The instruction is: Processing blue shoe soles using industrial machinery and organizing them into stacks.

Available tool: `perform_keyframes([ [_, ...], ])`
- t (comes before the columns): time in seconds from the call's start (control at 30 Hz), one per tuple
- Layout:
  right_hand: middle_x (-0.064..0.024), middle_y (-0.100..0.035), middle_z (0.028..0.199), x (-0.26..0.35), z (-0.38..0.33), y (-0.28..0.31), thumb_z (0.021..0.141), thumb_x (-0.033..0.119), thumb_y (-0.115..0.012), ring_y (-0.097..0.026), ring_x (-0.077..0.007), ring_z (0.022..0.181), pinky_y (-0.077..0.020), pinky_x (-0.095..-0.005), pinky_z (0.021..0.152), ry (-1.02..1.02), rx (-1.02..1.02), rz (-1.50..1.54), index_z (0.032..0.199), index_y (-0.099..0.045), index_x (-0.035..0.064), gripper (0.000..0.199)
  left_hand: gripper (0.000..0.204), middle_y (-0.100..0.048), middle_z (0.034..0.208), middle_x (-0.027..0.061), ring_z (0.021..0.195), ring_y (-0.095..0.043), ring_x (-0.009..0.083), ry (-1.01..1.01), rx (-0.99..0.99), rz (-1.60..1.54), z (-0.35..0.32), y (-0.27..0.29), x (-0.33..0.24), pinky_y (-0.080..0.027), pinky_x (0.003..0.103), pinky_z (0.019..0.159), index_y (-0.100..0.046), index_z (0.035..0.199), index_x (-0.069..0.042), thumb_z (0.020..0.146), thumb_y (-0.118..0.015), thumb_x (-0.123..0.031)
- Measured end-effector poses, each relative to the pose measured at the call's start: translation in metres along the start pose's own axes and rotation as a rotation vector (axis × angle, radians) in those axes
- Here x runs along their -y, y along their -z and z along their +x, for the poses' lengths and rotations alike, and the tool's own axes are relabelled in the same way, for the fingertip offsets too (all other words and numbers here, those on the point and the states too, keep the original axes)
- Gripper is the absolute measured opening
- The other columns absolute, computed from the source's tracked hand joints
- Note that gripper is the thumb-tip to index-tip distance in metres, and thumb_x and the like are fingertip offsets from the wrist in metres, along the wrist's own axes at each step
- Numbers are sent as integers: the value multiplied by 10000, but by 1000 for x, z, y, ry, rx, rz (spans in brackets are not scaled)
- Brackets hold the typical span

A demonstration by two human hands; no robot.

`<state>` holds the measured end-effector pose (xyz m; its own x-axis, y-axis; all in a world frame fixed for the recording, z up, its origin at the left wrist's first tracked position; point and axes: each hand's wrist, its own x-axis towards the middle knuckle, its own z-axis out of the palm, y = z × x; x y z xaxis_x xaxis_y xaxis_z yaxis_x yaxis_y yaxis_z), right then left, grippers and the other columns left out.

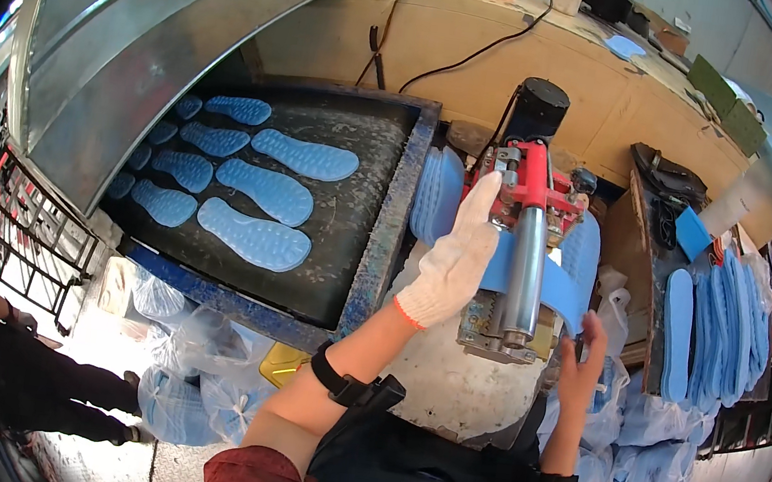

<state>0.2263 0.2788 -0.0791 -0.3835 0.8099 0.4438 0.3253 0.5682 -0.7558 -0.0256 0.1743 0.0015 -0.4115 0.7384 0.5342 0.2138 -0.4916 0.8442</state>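
Observation:
My left hand [461, 249], in a white knit glove, reaches up along the left side of a small red-framed roller machine [536, 188]. Its fingers are stretched out, beside a light blue insole [556, 285] that passes under the metal roller [526, 269]. The bare right hand [582, 359] is at the insole's right end, thumb and fingers apart around its tip; whether they touch it is hard to see. A stack of blue insoles [438, 196] stands left of the machine, and another textured blue insole [581, 252] stands to its right.
Several blue insoles [255, 236] lie on a dark conveyor bed [348, 236] under a metal hood [159, 36] at left. More insoles [723, 329] stand on a side shelf at right. Filled plastic bags [179, 404] sit below. Another person's legs [65, 384] show at lower left.

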Motion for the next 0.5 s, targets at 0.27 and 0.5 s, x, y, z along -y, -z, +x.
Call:
perform_keyframes([
  [0.27,-148,-556,1182,-97,-32,-67,811,52,-577,-538,-297,1081,-420,-375,915,-188,548,-38,1219,-517,25,413,684,-353,1374,178,1267,-376,279,246,-39,53,-36,20,56,-257,376,1083,-111,1486,-62,974,-298,-473],
  [0.5,-197,-571,1148,-112,-61,-113,804,205,-610,-532,-362,1058,-403,-454,920,-70,208,-105,1161,-564,18,406,877,-356,1400,175,1280,-387,268,565,-12,-345,-61,28,44,-303,382,1074,-79,1490,-65,901,-274,-684],
])
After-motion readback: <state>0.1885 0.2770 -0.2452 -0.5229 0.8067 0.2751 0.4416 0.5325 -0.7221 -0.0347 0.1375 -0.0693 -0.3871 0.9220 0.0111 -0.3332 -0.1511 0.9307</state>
